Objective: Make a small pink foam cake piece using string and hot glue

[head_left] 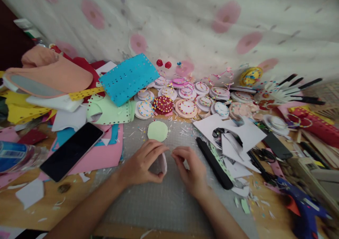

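Over the grey cutting mat (148, 210), my left hand (143, 163) is closed on a pale curved strip (164, 164), which looks like a ring of white craft foam seen from its edge. Its thumb and fingers grip it from either side. Just to the right, my right hand (192, 170) is slightly blurred, with thumb and fingertips pinched together. Whether anything small sits in that pinch I cannot make out. The two hands are close but apart. Beyond my left fingertips lies a light green foam disc (157, 131), flat on the mat.
Several small decorated foam hats (186, 108) stand in rows behind the mat. A phone (72, 150) and a blue punched sheet (129, 78) are on the left. To the right lie a black cutter-like tool (214, 163), white scraps (243, 133) and a blue glue gun (304, 203).
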The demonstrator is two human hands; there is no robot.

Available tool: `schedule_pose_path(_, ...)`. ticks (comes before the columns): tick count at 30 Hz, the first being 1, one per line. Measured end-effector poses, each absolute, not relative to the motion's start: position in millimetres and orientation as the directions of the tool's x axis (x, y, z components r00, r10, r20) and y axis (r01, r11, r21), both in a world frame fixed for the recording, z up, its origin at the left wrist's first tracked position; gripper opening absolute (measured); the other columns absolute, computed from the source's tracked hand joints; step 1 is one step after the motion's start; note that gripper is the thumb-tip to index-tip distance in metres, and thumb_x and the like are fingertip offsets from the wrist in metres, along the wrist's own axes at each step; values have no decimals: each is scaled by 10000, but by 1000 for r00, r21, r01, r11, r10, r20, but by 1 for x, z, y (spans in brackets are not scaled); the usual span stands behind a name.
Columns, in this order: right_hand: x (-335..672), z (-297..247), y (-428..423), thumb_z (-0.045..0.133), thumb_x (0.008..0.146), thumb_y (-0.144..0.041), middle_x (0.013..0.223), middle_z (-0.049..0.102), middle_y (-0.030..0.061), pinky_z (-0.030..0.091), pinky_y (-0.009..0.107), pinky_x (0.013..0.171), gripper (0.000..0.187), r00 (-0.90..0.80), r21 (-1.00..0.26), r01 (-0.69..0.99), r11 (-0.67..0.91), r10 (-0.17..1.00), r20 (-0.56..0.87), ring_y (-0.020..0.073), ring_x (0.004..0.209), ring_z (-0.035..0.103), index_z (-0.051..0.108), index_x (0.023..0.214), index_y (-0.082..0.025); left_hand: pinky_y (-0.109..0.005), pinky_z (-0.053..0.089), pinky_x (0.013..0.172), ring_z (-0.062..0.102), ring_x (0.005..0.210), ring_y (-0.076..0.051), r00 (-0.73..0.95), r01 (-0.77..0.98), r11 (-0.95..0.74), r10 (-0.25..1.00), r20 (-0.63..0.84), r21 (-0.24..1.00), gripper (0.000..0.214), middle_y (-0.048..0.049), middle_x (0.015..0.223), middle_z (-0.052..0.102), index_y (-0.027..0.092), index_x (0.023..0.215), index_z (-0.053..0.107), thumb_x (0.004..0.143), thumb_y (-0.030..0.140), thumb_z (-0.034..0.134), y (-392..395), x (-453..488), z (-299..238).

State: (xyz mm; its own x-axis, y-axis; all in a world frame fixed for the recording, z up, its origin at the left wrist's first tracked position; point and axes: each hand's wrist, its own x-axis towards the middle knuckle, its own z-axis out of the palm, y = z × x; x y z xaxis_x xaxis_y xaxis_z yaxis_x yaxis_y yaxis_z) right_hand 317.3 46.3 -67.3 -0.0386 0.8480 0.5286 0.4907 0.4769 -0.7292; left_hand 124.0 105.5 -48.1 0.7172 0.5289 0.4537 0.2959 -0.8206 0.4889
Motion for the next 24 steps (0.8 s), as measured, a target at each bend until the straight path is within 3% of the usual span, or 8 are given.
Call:
schedule_pose_path(3, 313, -60, 46, 558, 922, -188, 845, 610, 6, 483, 250, 642, 148, 68, -901, 302, 310, 936, 345, 135, 705, 569, 534, 1058, -242, -434, 471, 992, 527, 1135, -272, 739, 312, -874, 470, 483, 374, 595, -144, 1160, 594, 114, 1296, 443, 747, 131, 672, 109, 123, -46)
schedule_pose_path(5, 313, -53, 47, 518, 947, -256, 816, 610, 9, 460, 269, 678, 73, 2, -956, 221, 193, 980, 199, 148, 737, 566, 577, 975, -222, -422, 495, 969, 548, 1117, -269, 748, 306, -909, 413, 519, 282, 545, -149, 1144, 617, 98, 1281, 452, 779, 133, 659, 110, 123, -44)
schedule_pose_path(8, 316, -45, 48, 448, 977, -326, 716, 577, 5, 407, 288, 723, 297, -126, -980, 180, 88, 990, 65, 159, 735, 533, 617, 767, -204, -401, 517, 946, 576, 1098, -257, 749, 308, -935, 353, 561, 176, 487, -151, 1120, 647, 86, 1265, 464, 815, 140, 642, 110, 123, -43)
schedule_pose_path(11, 319, -44, 49, 438, 981, -356, 682, 557, -1, 368, 297, 771, 376, -179, -993, 108, 43, 984, 23, 163, 741, 505, 619, 688, -206, -385, 529, 936, 587, 1101, -240, 740, 325, -940, 323, 591, 107, 461, -134, 1103, 669, 103, 1263, 477, 834, 148, 639, 110, 123, -43)
schedule_pose_path(16, 320, -51, 49, 504, 952, -371, 748, 572, 1, 363, 291, 774, 297, -221, -995, -87, -41, 975, -21, 170, 781, 512, 617, 731, -209, -360, 533, 922, 585, 1084, -239, 747, 297, -955, 227, 625, -7, 429, -112, 1074, 685, 82, 1204, 536, 819, 189, 691, 110, 123, -47)
schedule_pose_path(24, 318, -56, 48, 556, 895, -301, 656, 447, -33, 319, 257, 658, 267, -168, -975, -197, -103, 983, -70, 137, 668, 408, 516, 650, -202, -364, 548, 901, 596, 1051, -231, 741, 299, -954, 236, 629, 5, 349, -97, 1058, 693, 87, 1185, 545, 851, 142, 629, 109, 126, -44)
